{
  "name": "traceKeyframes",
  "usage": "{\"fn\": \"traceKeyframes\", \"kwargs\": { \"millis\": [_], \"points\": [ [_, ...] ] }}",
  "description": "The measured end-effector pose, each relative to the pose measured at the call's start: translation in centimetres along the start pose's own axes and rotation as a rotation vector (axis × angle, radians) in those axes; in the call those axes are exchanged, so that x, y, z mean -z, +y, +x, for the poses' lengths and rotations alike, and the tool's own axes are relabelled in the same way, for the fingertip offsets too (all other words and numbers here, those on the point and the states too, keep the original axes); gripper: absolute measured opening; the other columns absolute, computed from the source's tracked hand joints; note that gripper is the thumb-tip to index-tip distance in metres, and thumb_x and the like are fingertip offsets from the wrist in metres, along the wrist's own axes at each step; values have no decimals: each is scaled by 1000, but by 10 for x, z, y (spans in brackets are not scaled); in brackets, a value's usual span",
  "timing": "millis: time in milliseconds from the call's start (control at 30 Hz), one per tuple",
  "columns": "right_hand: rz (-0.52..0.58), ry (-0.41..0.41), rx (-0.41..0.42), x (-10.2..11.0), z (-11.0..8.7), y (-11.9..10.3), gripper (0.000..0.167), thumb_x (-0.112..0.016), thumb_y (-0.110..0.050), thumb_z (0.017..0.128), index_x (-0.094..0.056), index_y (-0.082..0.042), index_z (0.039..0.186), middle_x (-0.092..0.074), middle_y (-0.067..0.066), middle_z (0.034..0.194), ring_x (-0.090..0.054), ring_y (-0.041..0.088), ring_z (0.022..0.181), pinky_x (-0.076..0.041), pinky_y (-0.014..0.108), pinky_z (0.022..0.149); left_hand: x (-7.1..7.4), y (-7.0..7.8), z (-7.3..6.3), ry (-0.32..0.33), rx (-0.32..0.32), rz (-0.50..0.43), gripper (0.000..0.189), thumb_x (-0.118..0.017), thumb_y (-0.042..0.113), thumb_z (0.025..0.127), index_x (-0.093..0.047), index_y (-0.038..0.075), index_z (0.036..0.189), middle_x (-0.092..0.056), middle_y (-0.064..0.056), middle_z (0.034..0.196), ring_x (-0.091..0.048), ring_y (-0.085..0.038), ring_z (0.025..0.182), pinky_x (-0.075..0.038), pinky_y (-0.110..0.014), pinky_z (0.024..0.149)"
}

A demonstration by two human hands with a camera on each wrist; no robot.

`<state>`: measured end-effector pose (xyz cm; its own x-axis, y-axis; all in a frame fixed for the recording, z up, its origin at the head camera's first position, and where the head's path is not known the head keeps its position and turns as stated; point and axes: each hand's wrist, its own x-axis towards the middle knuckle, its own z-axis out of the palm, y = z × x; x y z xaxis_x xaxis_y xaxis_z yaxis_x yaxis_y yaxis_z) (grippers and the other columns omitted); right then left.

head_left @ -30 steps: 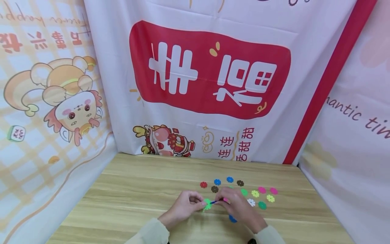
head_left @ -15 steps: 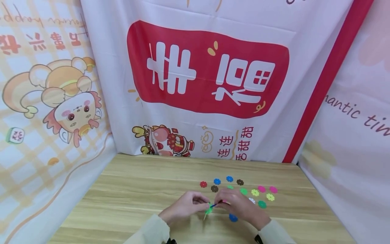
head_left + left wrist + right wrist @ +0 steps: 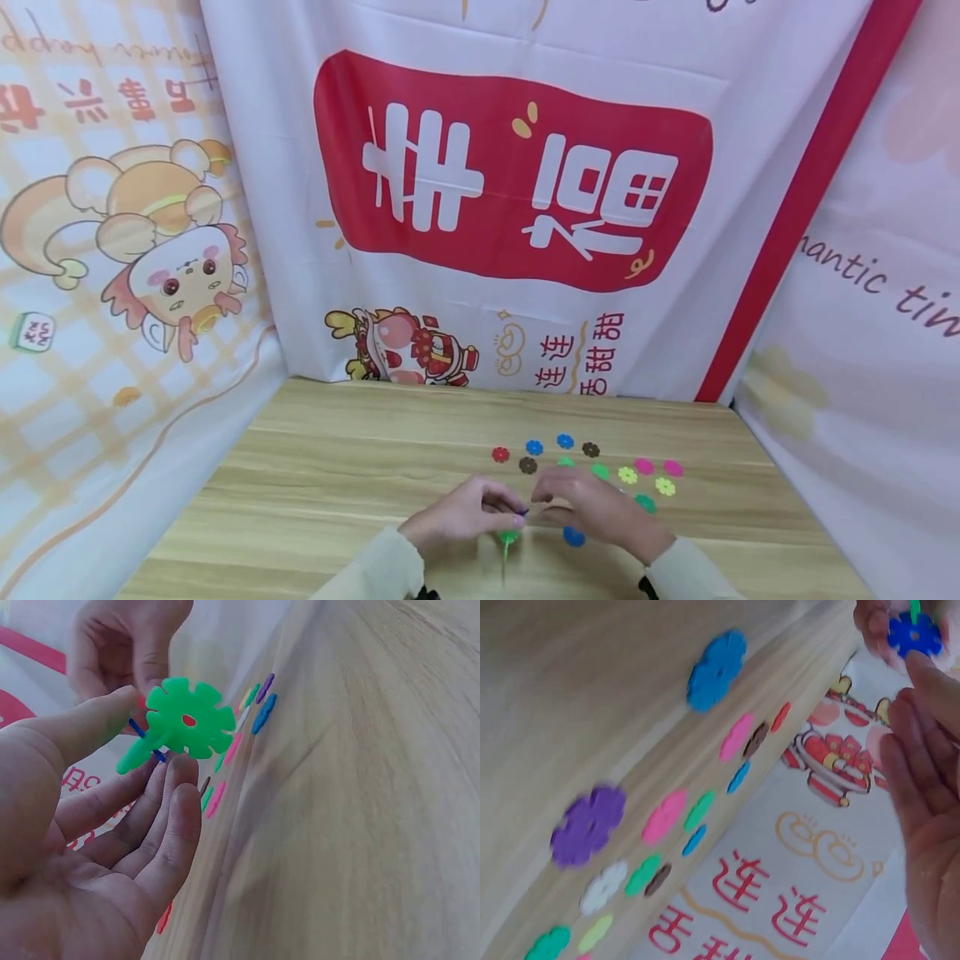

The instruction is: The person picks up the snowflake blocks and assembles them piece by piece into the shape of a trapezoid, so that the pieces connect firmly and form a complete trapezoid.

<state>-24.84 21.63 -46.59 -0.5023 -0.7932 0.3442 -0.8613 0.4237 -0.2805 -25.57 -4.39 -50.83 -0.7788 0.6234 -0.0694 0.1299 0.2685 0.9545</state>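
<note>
My left hand (image 3: 468, 512) pinches a blue flower-shaped interlocking disc (image 3: 928, 636) between thumb and fingers. Slotted to it is a green disc (image 3: 202, 701), facing the left wrist camera, with another thin green piece (image 3: 133, 756) seen edge-on. In the head view the green disc hangs just below my left fingertips. My right hand (image 3: 592, 508) is close by on the right, its thumb and fingers apart with nothing visible between them. One of its fingertips appears beside the blue disc in the right wrist view; contact is unclear.
Loose flower-shaped discs lie on the wooden table (image 3: 337, 467): a red one (image 3: 500, 454), a blue one (image 3: 574, 536) near my right wrist, a purple one (image 3: 589, 825), and several others beyond my right hand. Printed cloth (image 3: 517, 175) hangs behind the table and at both sides.
My right fingers have parted from the blue disc, which they pinched earlier. My left hand has turned the joined discs, and the green disc now hangs lower.
</note>
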Motion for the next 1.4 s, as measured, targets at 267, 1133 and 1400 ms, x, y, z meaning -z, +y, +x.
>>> {"fn": "traceKeyframes", "kwargs": {
  "millis": [267, 1133, 1400],
  "points": [
    [-1, -196, -243, 5, -21, 13, 20, -83, -17, 90, -78, -14, 109, -77, -2, 106, -68, 4, 97, -61, 23, 86, 2, -7, -3, 27, 13, -55, 22, -80, 26, 96, -77, 13, 114, -77, 2, 107, -69, -17, 101, -56, -24, 88],
    [305, -111, -480, 11, -26, 36, 8, -72, -16, 101, -71, -15, 92, -69, -2, 84, -56, 1, 71, -53, 21, 62, 5, -5, -1, 11, -53, -67, 24, -78, 20, 97, -76, 10, 118, -77, -10, 114, -71, -14, 101, -57, -19, 91],
    [395, 2, -506, 14, -16, 26, 8, -70, -20, 102, -71, -15, 95, -67, 1, 84, -55, 4, 72, -52, 22, 62, 3, -2, 2, 37, -37, -72, 27, -81, 25, 95, -75, 13, 119, -77, -2, 111, -71, -14, 100, -58, -23, 90]
  ]
}}
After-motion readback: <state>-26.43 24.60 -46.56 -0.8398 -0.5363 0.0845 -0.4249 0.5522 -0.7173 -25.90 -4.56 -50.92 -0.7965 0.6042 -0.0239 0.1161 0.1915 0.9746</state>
